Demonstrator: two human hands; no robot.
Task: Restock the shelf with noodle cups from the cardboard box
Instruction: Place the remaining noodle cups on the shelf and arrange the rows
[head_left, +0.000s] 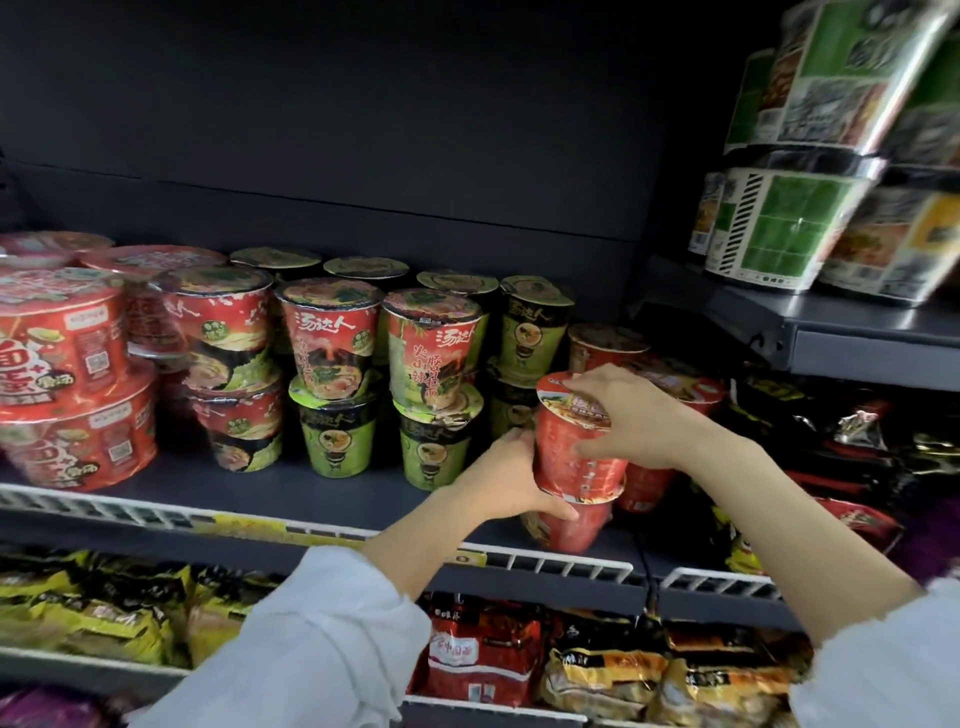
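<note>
Two hands grasp one red noodle cup (574, 447): the left hand (511, 478) wraps its lower side, the right hand (631, 415) curls over its lid. It sits atop another red cup (576, 527) at the shelf (322, 499) front, right of the stacked green cups (337, 431).

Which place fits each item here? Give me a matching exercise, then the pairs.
Things:
1. red noodle cup
2. wide red bowls
3. green-labelled tubs
4. yellow packets

Places:
A. lower shelf, left
B. upper right shelf
C. between both hands
D. left end of the cup shelf

Pairs: 1-C, 2-D, 3-B, 4-A
</note>
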